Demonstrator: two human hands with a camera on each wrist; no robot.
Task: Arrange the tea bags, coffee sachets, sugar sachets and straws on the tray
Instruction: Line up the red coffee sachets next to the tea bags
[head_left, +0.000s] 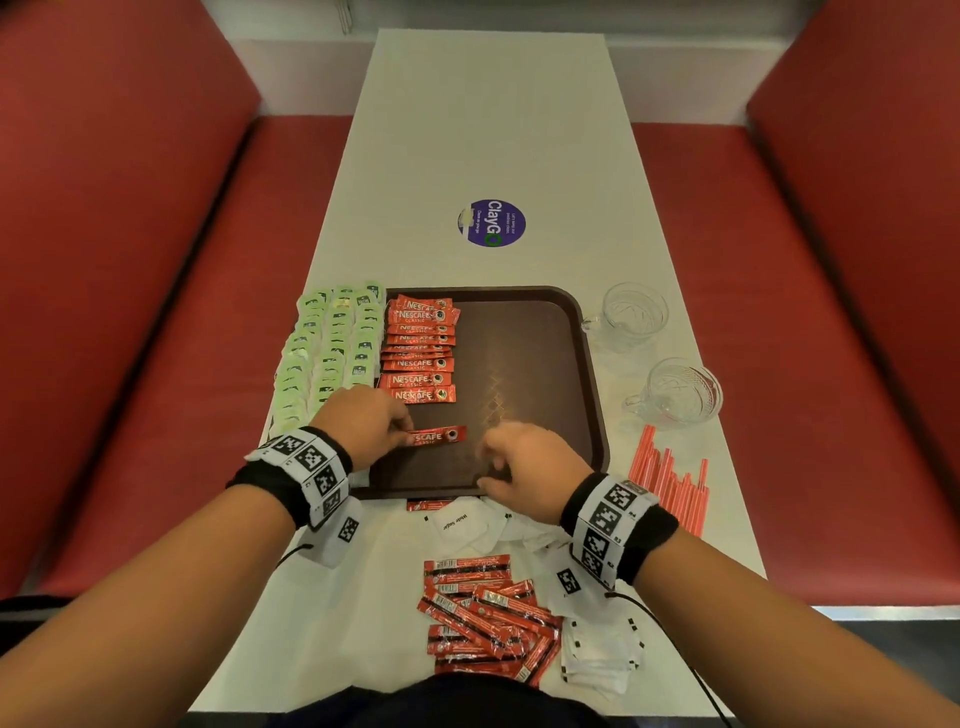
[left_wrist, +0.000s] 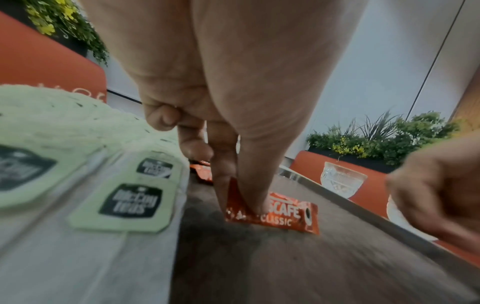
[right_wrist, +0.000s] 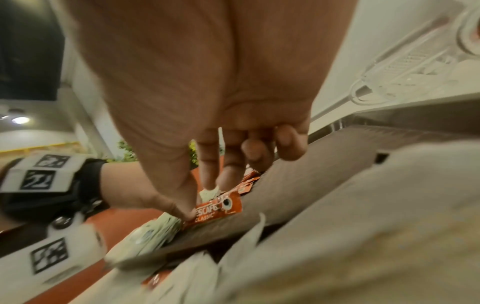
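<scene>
flat red foil coffee sachet (head_left: 435, 435) pinched by left hand (head_left: 358, 423), on textured brown tray (head_left: 519, 364)

right hand (right_wrist: 207, 86) above tray (right_wrist: 324, 164), left hand (right_wrist: 155, 195) pinching coffee sachet (right_wrist: 221, 207)

Tray (head_left: 587, 364) dark brown w/ faint diamond pattern. Coffee sachets (head_left: 420, 353) red, white lettering. Tea bags (head_left: 332, 343) pale green (black logo). Straws (head_left: 670, 483) red-orange. Desk (head_left: 488, 130) white, sugar sachets (head_left: 467, 519) white.
</scene>
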